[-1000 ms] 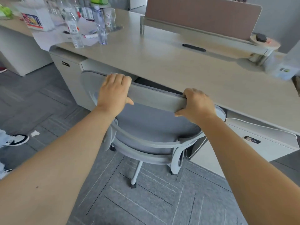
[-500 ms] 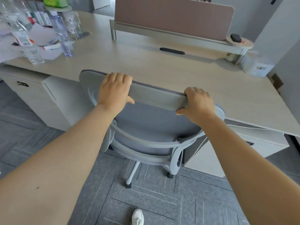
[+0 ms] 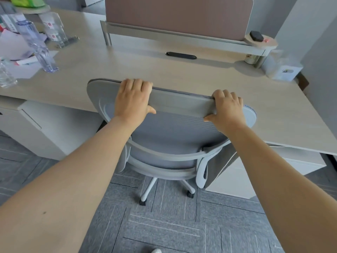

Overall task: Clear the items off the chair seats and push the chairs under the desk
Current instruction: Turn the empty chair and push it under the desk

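Note:
A grey mesh office chair (image 3: 175,136) on castors faces the light wooden desk (image 3: 164,73), with the top of its backrest right against the desk's front edge. My left hand (image 3: 133,99) grips the top rail of the backrest left of centre. My right hand (image 3: 228,106) grips the same rail near its right end. The seat is hidden behind the backrest and under the desk top.
Plastic water bottles (image 3: 36,46) and papers (image 3: 16,50) crowd the desk's left part. A brown divider panel (image 3: 178,17) runs along the back. White drawer cabinets (image 3: 45,132) flank the chair on both sides. A white box (image 3: 284,68) sits at the desk's right end.
The chair has rolled forward and to the right, closer in under the desk, with both hands still on its backrest. My view has swung to the right along the desk.

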